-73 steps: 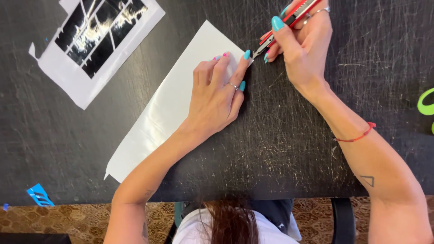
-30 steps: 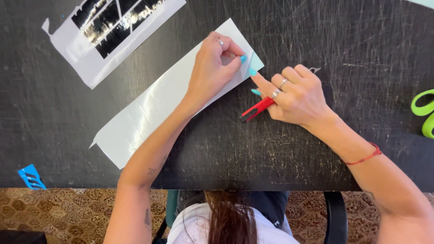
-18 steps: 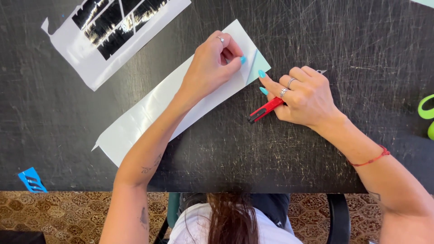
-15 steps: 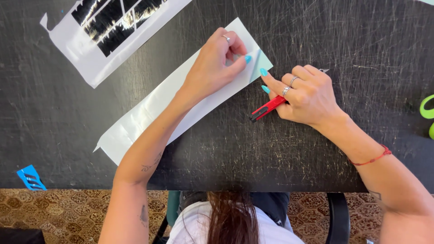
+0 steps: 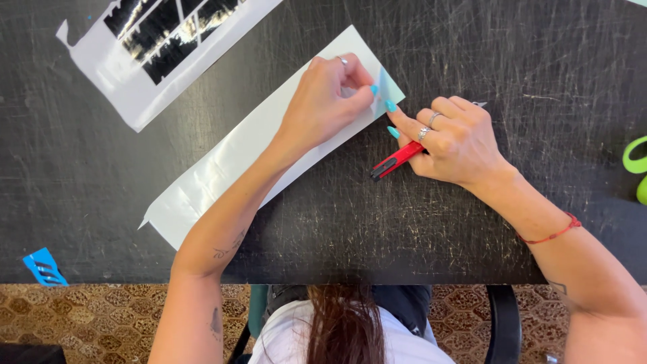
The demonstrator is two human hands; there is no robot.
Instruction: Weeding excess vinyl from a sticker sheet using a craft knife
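A long white sheet (image 5: 222,168) lies slantwise on the black tabletop (image 5: 512,54); the left hand (image 5: 323,101) pinches its corner, the right hand (image 5: 458,138) grips a red cutter (image 5: 394,160).

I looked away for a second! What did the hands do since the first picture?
The right hand came down from the top of the table with the red tool and now rests by the corner of the long white strip. The left hand slid up the strip to that corner, fingertips pinching there. The red tool stayed in the right hand, and the black-and-white sheet and blue scrap lay untouched.
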